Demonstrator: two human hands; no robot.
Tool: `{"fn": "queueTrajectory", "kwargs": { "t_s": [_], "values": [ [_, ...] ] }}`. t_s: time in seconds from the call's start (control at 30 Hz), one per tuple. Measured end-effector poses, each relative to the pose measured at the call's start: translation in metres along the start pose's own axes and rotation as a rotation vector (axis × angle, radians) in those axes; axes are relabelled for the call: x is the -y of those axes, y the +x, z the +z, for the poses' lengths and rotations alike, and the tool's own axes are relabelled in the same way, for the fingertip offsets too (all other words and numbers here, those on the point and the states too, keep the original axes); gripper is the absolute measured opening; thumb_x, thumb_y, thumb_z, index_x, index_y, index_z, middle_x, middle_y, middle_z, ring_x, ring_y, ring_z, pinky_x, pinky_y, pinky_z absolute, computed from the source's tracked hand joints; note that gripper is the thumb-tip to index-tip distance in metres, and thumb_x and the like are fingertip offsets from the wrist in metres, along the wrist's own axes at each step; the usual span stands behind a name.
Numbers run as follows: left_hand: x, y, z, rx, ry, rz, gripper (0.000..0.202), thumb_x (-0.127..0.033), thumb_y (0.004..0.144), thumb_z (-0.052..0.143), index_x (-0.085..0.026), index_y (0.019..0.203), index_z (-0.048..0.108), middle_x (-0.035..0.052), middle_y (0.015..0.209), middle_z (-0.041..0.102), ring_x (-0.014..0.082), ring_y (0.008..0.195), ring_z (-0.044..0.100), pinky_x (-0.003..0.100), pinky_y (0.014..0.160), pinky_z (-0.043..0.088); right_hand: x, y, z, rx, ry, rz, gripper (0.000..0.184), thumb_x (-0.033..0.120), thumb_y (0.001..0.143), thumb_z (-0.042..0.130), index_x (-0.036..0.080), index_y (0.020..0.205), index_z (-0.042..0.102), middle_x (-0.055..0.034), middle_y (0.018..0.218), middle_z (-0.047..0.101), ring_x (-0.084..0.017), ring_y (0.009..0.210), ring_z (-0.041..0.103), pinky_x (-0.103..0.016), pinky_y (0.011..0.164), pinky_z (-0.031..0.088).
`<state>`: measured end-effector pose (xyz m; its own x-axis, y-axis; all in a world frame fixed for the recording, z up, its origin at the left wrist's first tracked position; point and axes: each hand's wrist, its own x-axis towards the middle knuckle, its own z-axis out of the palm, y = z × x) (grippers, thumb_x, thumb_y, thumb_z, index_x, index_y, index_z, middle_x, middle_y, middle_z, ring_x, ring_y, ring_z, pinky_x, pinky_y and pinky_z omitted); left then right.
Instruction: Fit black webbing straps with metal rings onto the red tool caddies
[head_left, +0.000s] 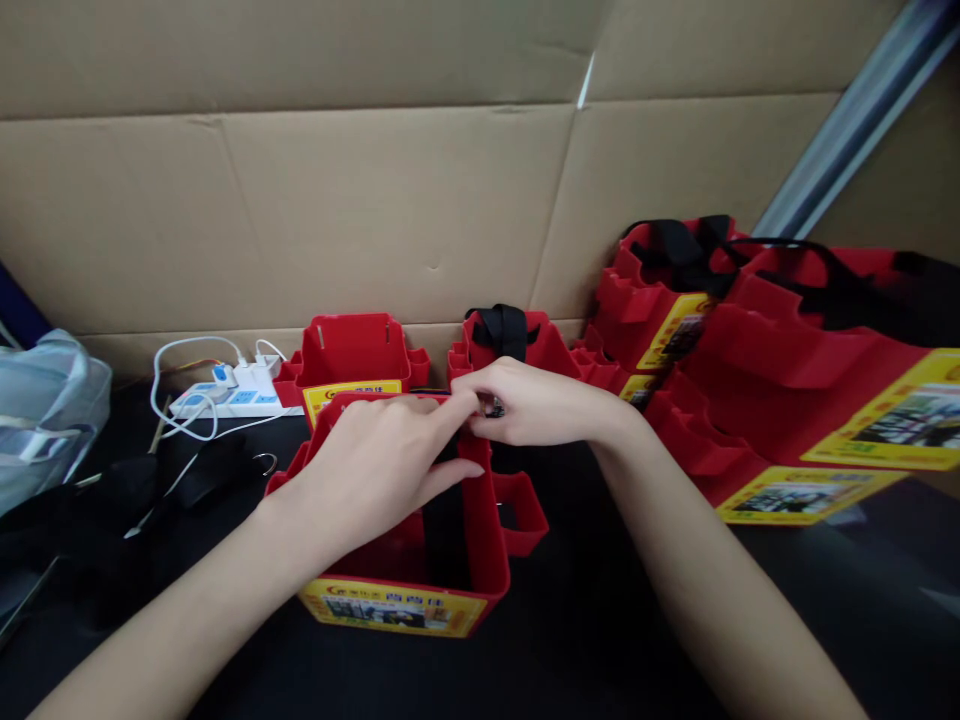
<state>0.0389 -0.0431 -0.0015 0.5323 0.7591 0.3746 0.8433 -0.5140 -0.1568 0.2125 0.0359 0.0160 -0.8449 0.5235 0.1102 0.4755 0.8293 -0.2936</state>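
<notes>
A red plastic bin [491, 545] with a yellow printed label stands in front of me, and a black strap [444, 535] lies inside it. My left hand [375, 465] reaches across the bin, its index finger bent toward the far right corner and its thumb by the right wall. My right hand [532, 402] comes from the right with its fingers curled together at that same corner. The fingertips of both hands meet over a small shiny piece, mostly hidden, that I cannot name.
Behind stand a red bin [352, 350] and another with a black strap [501, 330]. Stacked red bins [757, 370] fill the right. At left are a power strip [247, 400] with white cables, black straps [142, 500] and a clear plastic bag [49, 420]. Cardboard [337, 210] forms the back wall.
</notes>
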Motion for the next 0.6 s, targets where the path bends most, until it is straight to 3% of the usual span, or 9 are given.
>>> {"fn": "queueTrajectory", "kwargs": {
  "t_s": [0.13,0.3,0.43,0.5,0.53,0.6],
  "values": [
    [0.004,0.002,0.003,0.054,-0.045,0.117,0.026,-0.037,0.089,0.037,-0.023,0.104,0.053,0.0032,0.094,0.059,0.0171,0.071,0.059,0.025,0.052,0.037,0.0,0.001,0.0,0.005,0.008,-0.002,0.013,0.015,0.073,0.047,0.017,0.062,0.041,0.0043,0.057,0.042,-0.007,0.052,0.035,-0.023,0.051,0.024],
    [0.014,0.004,0.002,0.083,-0.237,0.075,0.024,-0.027,0.089,0.037,-0.015,0.076,0.054,0.002,0.077,0.058,0.0134,0.066,0.053,0.025,0.058,0.036,-0.001,-0.001,-0.001,0.019,0.034,-0.025,0.015,0.017,0.075,0.047,0.016,0.062,0.04,0.0045,0.057,0.04,-0.007,0.052,0.035,-0.022,0.051,0.024],
    [0.044,-0.014,-0.019,0.357,-0.402,0.159,0.018,-0.025,0.084,0.047,-0.016,0.069,0.053,-0.0008,0.07,0.057,0.0098,0.063,0.05,0.021,0.059,0.036,-0.005,-0.002,-0.002,0.023,0.037,-0.04,0.015,0.019,0.076,0.048,0.016,0.062,0.042,0.0041,0.058,0.041,-0.007,0.052,0.035,-0.022,0.052,0.024],
    [0.06,-0.024,-0.028,0.497,-0.422,0.134,0.019,-0.027,0.082,0.05,-0.017,0.066,0.052,-0.0017,0.066,0.056,0.0087,0.059,0.048,0.019,0.055,0.035,-0.008,-0.002,-0.001,0.008,0.032,-0.043,0.017,0.02,0.077,0.048,0.016,0.062,0.042,0.0037,0.058,0.042,-0.007,0.053,0.035,-0.022,0.052,0.024],
    [0.065,-0.028,-0.031,0.514,-0.408,0.096,0.02,-0.029,0.081,0.051,-0.017,0.065,0.051,-0.0019,0.064,0.055,0.0086,0.057,0.047,0.019,0.051,0.033,-0.009,-0.001,-0.001,0.0,0.027,-0.04,0.018,0.021,0.077,0.049,0.016,0.062,0.042,0.0035,0.058,0.042,-0.007,0.053,0.035,-0.023,0.052,0.024],
    [0.07,-0.031,-0.032,0.443,-0.34,-0.004,0.021,-0.034,0.08,0.052,-0.018,0.068,0.05,-0.0017,0.062,0.055,0.0094,0.053,0.046,0.021,0.047,0.031,-0.01,-0.001,0.0,-0.009,0.018,-0.029,0.018,0.023,0.077,0.049,0.017,0.062,0.043,0.0032,0.058,0.042,-0.008,0.053,0.036,-0.023,0.051,0.024]
  ]
}}
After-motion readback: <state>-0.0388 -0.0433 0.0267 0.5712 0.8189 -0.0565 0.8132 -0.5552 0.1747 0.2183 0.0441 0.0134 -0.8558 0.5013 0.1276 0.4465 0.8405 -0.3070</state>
